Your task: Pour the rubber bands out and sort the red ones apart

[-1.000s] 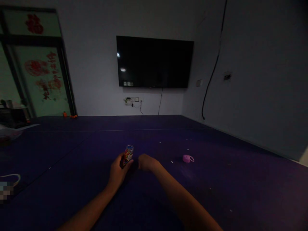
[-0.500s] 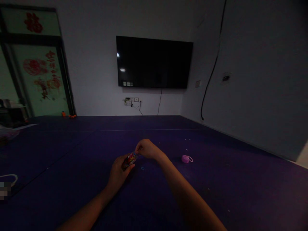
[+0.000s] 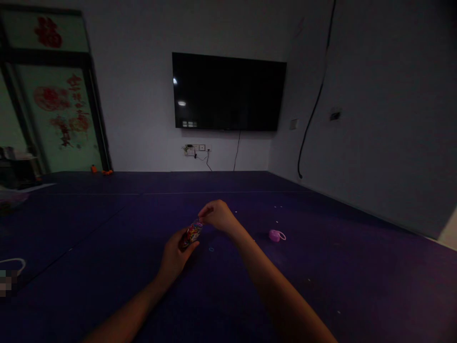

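Observation:
My left hand (image 3: 174, 257) holds a small clear tube (image 3: 191, 234) filled with colourful bits, tilted up to the right above the purple floor mat (image 3: 107, 247). My right hand (image 3: 217, 215) has its fingers pinched together at the tube's upper end; what they pinch is too small to make out. A small blue ring (image 3: 212, 249) lies on the mat just below the hands. A pink lid with a loop (image 3: 276, 235) lies on the mat to the right, apart from both hands.
A dark television (image 3: 228, 91) hangs on the far wall above a socket strip (image 3: 195, 149). A glass door with red decorations (image 3: 57, 114) stands at the left. A white cord (image 3: 12, 263) lies at the left edge. The room is dim.
The tube went from upright to tilted in my left hand. My right hand rose from the mat to the tube's top end. The blue ring came into view where that hand had rested.

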The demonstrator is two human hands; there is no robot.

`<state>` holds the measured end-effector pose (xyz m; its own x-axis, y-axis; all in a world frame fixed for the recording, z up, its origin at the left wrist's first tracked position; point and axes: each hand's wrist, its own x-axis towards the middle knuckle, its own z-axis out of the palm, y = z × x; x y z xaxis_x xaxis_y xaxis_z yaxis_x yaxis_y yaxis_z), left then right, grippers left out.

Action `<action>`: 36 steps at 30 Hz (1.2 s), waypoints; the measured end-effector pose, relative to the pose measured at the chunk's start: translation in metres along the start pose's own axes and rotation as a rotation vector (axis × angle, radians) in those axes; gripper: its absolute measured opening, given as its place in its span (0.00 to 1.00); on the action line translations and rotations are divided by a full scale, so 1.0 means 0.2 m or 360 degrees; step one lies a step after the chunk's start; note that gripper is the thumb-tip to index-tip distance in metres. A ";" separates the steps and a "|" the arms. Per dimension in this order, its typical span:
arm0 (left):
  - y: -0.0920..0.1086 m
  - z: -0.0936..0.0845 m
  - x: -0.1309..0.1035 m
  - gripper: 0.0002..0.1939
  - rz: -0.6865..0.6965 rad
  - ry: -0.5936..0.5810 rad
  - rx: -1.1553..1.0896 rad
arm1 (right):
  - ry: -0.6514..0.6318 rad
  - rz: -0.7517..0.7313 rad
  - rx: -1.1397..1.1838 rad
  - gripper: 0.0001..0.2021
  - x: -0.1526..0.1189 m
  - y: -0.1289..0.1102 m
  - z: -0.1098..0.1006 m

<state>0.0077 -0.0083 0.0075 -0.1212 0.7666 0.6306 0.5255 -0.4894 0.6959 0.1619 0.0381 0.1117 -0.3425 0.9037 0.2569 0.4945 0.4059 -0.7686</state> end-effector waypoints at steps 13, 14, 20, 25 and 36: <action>0.05 -0.02 -0.01 0.24 -0.0203 0.0005 -0.0125 | -0.0245 0.0230 -0.0893 0.07 -0.03 0.05 -0.02; 0.05 -0.02 0.00 0.24 -0.0201 0.0012 -0.0112 | -0.0301 0.0277 -0.0953 0.07 -0.05 0.06 0.00; 0.04 -0.03 0.00 0.29 -0.0235 -0.0002 -0.0090 | -0.0589 0.0435 -0.1236 0.14 -0.09 0.11 0.08; 0.06 -0.02 0.00 0.26 -0.0233 -0.0008 -0.0055 | -0.0730 0.0398 -0.1307 0.11 -0.09 0.12 0.09; 0.07 -0.05 -0.01 0.26 -0.0232 -0.0052 -0.0168 | -0.0670 0.0220 -0.1350 0.13 -0.11 0.06 0.23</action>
<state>0.0069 -0.0205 0.0203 -0.1613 0.8449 0.5100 0.4129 -0.4116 0.8125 0.1391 0.0170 0.0690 -0.4151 0.8950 -0.1632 0.9096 0.4121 -0.0531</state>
